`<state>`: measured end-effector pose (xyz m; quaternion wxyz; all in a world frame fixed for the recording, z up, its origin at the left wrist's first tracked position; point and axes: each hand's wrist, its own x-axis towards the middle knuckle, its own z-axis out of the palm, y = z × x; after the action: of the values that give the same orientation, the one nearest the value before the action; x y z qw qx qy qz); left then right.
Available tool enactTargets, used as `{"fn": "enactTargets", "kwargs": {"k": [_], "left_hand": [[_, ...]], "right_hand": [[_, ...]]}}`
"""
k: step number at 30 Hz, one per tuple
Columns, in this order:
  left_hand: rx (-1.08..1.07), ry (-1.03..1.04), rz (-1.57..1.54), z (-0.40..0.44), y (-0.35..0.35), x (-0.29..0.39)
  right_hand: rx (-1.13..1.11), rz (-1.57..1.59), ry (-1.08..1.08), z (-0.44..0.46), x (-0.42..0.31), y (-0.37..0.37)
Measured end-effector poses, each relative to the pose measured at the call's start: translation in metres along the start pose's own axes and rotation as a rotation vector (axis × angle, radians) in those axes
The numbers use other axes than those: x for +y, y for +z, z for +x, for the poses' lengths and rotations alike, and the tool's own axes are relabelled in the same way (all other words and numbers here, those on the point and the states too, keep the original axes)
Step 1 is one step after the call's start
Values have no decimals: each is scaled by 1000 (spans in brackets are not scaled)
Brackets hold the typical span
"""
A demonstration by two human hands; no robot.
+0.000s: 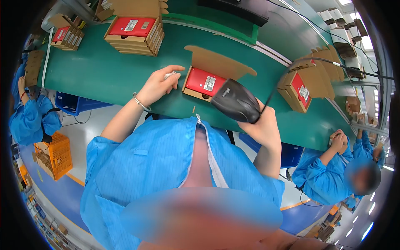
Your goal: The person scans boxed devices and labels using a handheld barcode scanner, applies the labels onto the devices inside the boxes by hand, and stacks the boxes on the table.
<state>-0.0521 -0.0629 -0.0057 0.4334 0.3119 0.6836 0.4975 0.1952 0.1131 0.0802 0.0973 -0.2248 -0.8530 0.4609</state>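
My right hand is wrapped round a black barcode scanner, its cable running up to the right. The scanner's head covers the right front corner of an open cardboard box. Inside that box lies a red package with a white barcode label; the box's lid stands raised behind it. Left of the box, my left hand hovers with the index finger stretched out. Its other fingers curl round a small white item, too little of which shows to name.
Stacked open boxes with red packages stand at the back left, with a smaller stack farther left. More open boxes stand at right on the green table. Co-workers in blue sit at both sides. An orange crate is on the floor.
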Motion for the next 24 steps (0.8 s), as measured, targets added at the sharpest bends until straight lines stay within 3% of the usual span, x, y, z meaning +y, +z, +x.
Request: {"fn": "enactTargets", "kwargs": {"k": [4, 9, 24], "left_hand": [[-94, -105, -457, -4, 1, 14], [-66, -183, -438, -7, 8, 26], [83, -104, -205, 3, 28, 14]], "right_hand": [[-99, -145, 51, 21, -4, -5], [-231, -291, 134, 31, -2, -9], [-212, -334, 134, 32, 3, -13]]}}
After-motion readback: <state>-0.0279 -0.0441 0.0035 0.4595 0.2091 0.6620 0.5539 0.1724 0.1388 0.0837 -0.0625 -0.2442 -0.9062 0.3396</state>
